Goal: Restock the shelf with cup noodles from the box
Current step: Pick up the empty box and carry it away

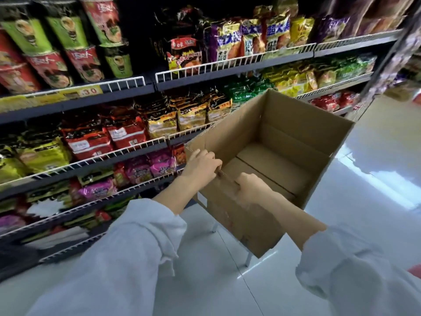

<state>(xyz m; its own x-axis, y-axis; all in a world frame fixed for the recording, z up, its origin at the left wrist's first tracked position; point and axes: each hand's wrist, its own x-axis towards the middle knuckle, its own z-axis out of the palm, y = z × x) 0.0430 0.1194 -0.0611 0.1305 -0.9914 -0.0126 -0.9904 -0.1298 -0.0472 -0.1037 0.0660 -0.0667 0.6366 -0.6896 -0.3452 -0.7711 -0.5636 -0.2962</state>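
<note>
Both hands grip the near rim of the open cardboard box [268, 156]: left hand [202, 161] near the left corner, right hand [249, 187] just beside it, fingers curled over the edge. The box looks empty, bare bottom flaps showing, and seems to sit on a metal-legged stand [249, 258]; what it rests on is mostly hidden. Cup noodles [68, 42] are stacked on the top-left shelf [127, 88]. Judgement: restocking looks done, box is being moved off. Lift level, grip wider for balance. Noodle packets [127, 133] fill the shelves close to the left; wire rails could snag the corner. Glossy floor [364, 179] to the right.
</note>
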